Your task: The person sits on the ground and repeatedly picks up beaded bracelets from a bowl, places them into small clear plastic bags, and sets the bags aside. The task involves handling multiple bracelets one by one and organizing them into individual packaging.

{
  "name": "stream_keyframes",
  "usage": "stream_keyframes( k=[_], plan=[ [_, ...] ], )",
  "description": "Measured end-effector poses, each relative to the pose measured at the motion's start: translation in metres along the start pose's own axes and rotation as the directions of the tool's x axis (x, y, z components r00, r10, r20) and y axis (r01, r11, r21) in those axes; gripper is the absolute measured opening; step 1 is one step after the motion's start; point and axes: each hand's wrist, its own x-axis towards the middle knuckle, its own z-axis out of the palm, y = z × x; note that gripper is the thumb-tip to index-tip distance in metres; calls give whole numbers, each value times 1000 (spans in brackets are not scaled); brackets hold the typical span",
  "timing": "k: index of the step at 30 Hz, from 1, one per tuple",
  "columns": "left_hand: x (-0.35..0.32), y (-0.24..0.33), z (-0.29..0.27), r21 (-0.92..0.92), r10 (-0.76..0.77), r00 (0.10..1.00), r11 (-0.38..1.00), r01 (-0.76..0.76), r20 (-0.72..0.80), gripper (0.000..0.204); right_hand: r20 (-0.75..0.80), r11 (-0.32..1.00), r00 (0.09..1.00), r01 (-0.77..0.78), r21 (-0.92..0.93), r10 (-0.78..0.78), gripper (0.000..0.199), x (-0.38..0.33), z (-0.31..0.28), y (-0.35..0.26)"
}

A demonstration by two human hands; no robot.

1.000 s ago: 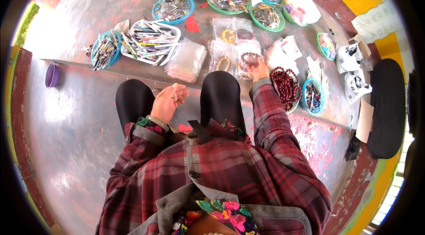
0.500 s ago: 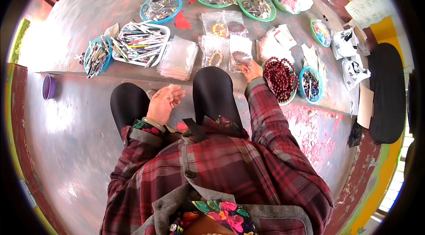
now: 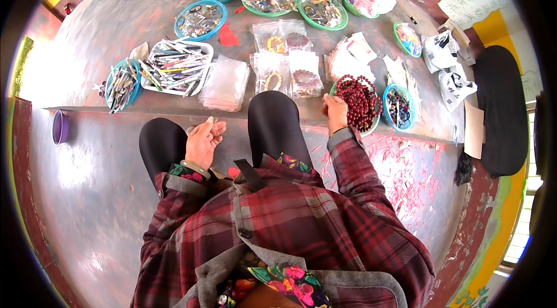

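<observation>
My right hand (image 3: 336, 114) is at the left rim of a green bowl (image 3: 371, 130) heaped with dark red beaded bracelets (image 3: 358, 102). Its fingers are bent together; whatever they may hold is too small to make out. Over my lap, between my knees, my left hand (image 3: 201, 143) is raised with loosely curved fingers apart and nothing visible in it. Beyond my right knee lie clear plastic bags with bracelets: a yellow beaded bracelet (image 3: 272, 81) in one, a dark red bracelet (image 3: 306, 79) in another. A similar pair lies just behind them.
A stack of clear bags (image 3: 225, 83), a white tray of pens (image 3: 204, 79) and a blue basket of pens (image 3: 133, 92) stand to the left. Several basins of packed trinkets (image 3: 201, 20) fill the back. Right of the bracelets sits a blue basket (image 3: 409, 125); white bags (image 3: 456, 89) lie farther right.
My right hand has left the bagged dark red bracelet and moved right and nearer to the bowl of bracelets. My left hand has turned slightly, staying over my lap.
</observation>
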Motion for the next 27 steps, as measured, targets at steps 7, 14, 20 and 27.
stream_keyframes(
  k=[7,14,20,27],
  plan=[
    [7,-2,10,50,-33,999,998,34,-27,24,-49,507,813,313,-803,-580,21,87,-35,-60],
    [21,-6,20,161,-86,995,983,94,-56,24,68,222,941,147,-964,-332,28,189,-43,-44],
    [27,-3,36,155,-174,981,970,186,-84,24,27,99,970,53,-994,-241,35,248,-35,-11],
    [30,-5,41,112,-212,973,969,222,-91,21,-78,169,991,-59,-984,-108,27,255,-14,-11]
  ],
)
